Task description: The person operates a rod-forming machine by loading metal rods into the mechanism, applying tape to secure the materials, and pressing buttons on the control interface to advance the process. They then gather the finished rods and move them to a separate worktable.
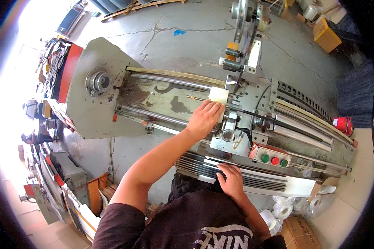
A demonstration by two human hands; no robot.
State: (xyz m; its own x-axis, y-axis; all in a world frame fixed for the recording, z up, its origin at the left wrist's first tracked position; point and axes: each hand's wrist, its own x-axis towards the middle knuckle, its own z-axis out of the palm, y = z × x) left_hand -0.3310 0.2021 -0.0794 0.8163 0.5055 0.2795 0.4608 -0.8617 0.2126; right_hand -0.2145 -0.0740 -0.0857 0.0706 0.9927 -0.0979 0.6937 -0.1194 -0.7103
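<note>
My left hand (205, 118) reaches over the machine's carriage, its fingers close together against the lower edge of a cream-coloured block (218, 95). Its fingertips are partly hidden there. A thin rod with a brass-coloured tip (191, 97) sticks out to the left of the block, and a long black rod (257, 114) runs off to the right in line with it. Nearer to me, my right hand (232, 180) lies over several dark rods (264, 182) on a long white tray (297, 186). Its thumb stands apart from the fingers, and it lifts nothing.
Beyond the carriage rises an upright arm with a wheel (240, 18). A control box (274, 157) with green and red buttons sits right of my hands. Metal rails (166, 118) run to a grey end housing (116, 62). Wrapped rolls (282, 209) and a carton (297, 232) lie lower right.
</note>
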